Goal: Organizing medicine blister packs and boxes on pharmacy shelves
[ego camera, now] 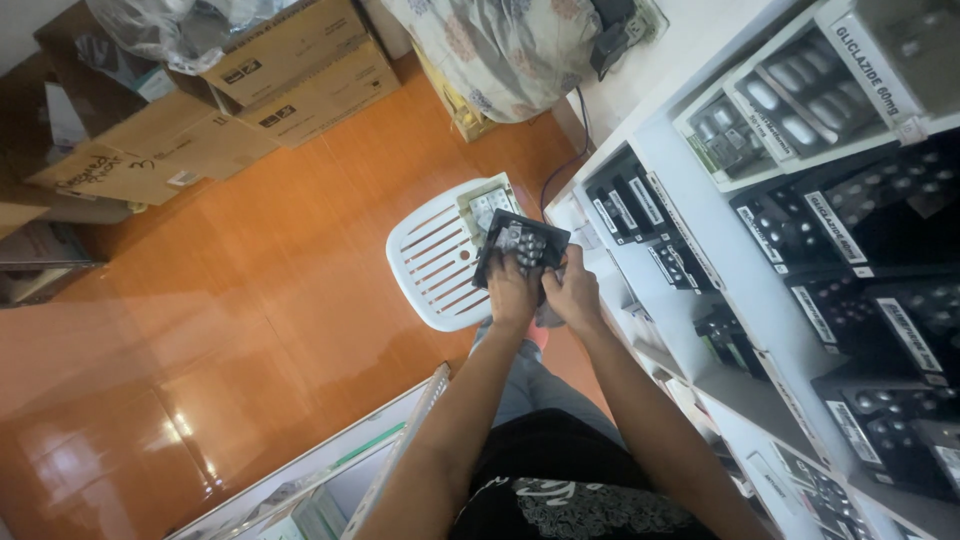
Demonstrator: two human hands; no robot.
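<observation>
Glossy orange floor tiles (pixel 230 300) fill most of the room and throw back soft patches of light near the lower left. A white slatted plastic chair (pixel 435 260) stands on them, just beside tall white shelving (pixel 700 210) whose compartments hold dark trays with labelled fronts. Brown cardboard boxes (pixel 250 80) are stacked along the far wall, a crumpled clear plastic bag (pixel 170 30) on top. A floral cloth (pixel 500 50) hangs near a dark cable (pixel 575 140) trailing to the floor
</observation>
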